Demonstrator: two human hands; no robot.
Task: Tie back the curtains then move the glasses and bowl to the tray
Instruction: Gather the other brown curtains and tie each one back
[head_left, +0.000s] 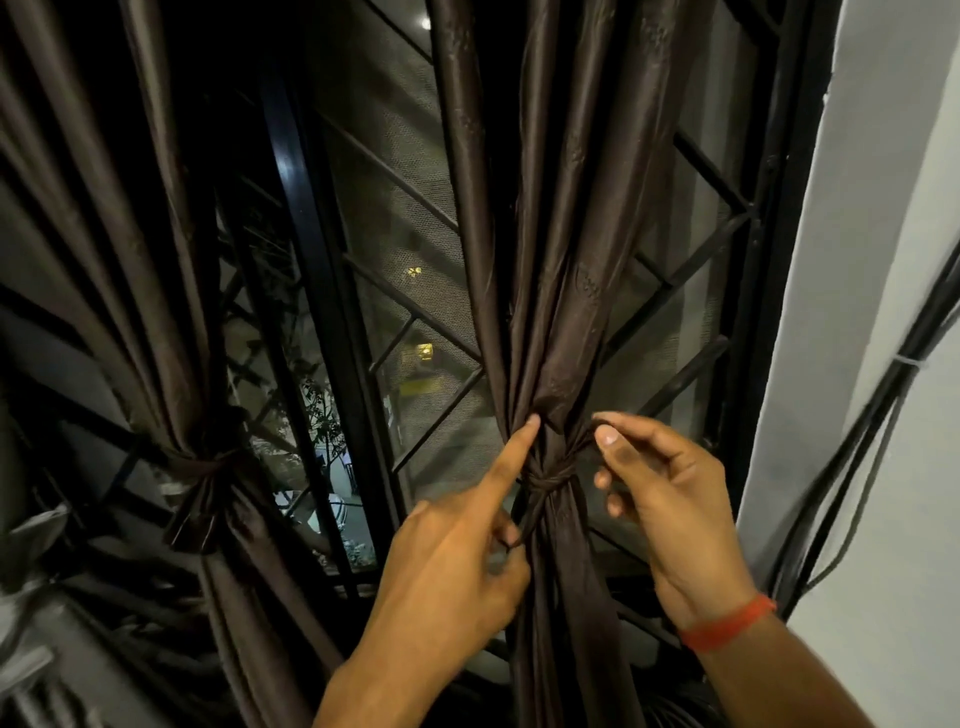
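Two dark brown curtains hang before a barred window. The left curtain (171, 312) is gathered by a tie (208, 464). The right curtain (561, 260) is bunched by a knotted brown tie (545, 483). My left hand (447, 566) is just left of that knot. Its index finger is stretched up and touches the fold above the knot, while its curled lower fingers grip the tie's loose end. My right hand (660, 499) is to the right of the knot and pinches the gathered fabric between thumb and index finger. No glasses, bowl or tray are in view.
A black window grille (410, 322) with mesh lies behind the curtains, with a dark street outside. A white wall (857, 312) stands at the right, with black cables (862, 441) running down it. A red thread circles my right wrist.
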